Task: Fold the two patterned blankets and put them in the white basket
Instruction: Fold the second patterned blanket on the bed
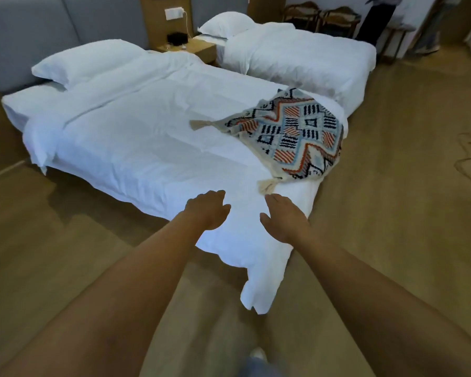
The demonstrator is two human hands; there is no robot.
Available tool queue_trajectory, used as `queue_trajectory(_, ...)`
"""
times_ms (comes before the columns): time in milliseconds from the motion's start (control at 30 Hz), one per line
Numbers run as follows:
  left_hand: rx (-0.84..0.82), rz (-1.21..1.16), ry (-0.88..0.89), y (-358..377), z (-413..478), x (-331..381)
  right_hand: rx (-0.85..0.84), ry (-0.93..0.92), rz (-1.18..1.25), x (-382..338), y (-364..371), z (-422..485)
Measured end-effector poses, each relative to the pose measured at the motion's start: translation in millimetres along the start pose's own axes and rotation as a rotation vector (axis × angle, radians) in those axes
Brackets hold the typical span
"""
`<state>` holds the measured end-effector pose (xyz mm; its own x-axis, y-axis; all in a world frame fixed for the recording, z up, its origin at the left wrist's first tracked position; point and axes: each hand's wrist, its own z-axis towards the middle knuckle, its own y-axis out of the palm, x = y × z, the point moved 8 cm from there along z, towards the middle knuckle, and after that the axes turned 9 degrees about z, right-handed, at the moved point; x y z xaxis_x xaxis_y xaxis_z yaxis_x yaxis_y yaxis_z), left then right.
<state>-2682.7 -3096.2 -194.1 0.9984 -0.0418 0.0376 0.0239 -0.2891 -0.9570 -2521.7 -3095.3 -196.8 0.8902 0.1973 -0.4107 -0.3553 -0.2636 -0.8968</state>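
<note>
Holding out our left hand (208,210) and right hand (283,219), grips wide and empty, we have not yet folded the patterned blanket (297,131)

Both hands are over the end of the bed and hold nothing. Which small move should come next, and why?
Probably the right hand should reach slightly forward and pinch the near tasselled corner of the patterned blanket. That corner lies just ahead of that hand, the blanket lies spread on the bed, and the left hand is open, farther away.
</note>
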Motion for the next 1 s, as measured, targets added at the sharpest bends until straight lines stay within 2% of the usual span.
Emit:
queue_trajectory(233, -0.039, 0.042, 0.007, -21.5, 133.0, 1.4, -0.066, 0.053, 0.016, 43.9, -19.5, 131.3)
queue_trajectory(567, -0.1, 0.171, 0.057, -46.2, 331.5, -99.8, -0.057, 0.278, 0.104, 59.6, 3.6, 316.9)
queue_trajectory(767, -0.099, 0.214, 0.132, -70.0, 454.4, -133.7, -0.014, 0.299, 0.15, 47.8, 2.4, 433.0)
queue_trajectory(1000, -0.116, 0.122, 0.149, -53.3, 596.9, -154.3, 0.001, 0.313, 0.21, 62.1, 16.4, 583.8)
